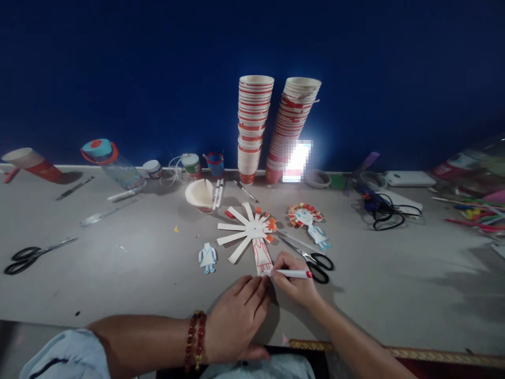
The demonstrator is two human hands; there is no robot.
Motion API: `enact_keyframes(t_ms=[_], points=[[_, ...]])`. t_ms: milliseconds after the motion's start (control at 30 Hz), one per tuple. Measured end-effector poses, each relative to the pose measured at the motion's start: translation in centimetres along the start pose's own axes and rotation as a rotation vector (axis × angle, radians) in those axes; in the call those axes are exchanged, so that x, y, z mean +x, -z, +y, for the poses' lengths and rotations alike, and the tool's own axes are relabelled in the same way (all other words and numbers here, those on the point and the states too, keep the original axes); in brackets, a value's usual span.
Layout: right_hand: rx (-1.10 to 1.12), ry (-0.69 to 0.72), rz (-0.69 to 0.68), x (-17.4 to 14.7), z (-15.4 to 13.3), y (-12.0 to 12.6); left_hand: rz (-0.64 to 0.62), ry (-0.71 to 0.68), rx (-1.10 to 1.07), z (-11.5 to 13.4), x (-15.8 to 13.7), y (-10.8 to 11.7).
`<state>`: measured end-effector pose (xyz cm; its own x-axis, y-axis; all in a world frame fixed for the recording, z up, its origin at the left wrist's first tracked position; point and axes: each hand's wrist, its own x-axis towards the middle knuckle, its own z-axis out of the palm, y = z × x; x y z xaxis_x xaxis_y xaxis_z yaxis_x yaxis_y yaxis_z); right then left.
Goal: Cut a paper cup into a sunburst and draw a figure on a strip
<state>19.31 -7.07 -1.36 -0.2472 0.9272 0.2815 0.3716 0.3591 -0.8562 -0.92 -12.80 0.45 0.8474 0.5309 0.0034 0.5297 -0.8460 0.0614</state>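
Note:
Between the fingers of my right hand (294, 281) is a white marker (294, 273) with a red end, its tip on a paper strip (262, 258). That strip bears a dress figure drawn in red. My left hand (240, 310) lies flat with fingers stretched, fingertips at the strip's lower end. Above it, white strips spread like rays from a cut paper cup (254, 229), some ends orange. A small cut-out body (207, 258) outlined in blue lies to the left. Right of the rays are black-handled scissors (311, 258) and a paper doll (305, 217) with curled red and yellow hair.
Two tall stacks of paper cups (255, 126) stand at the back. Another pair of scissors (35, 255) lies far left, near a water bottle (114, 163). A cut white cup (200, 195), markers (218, 193) and a black cable (384, 210) are also on the table (138, 279).

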Motion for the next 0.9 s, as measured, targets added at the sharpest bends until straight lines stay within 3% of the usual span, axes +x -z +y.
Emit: enact_keyframes(t_ms=[267, 900], points=[[-0.034, -0.004, -0.075, -0.14, 0.07, -0.15, -0.021, 0.001, 0.002, 0.06, 0.06, -0.01], [-0.057, -0.031, -0.097, -0.21, 0.16, -0.36, -0.007, 0.003, 0.021, 0.08, -0.01, -0.11]])
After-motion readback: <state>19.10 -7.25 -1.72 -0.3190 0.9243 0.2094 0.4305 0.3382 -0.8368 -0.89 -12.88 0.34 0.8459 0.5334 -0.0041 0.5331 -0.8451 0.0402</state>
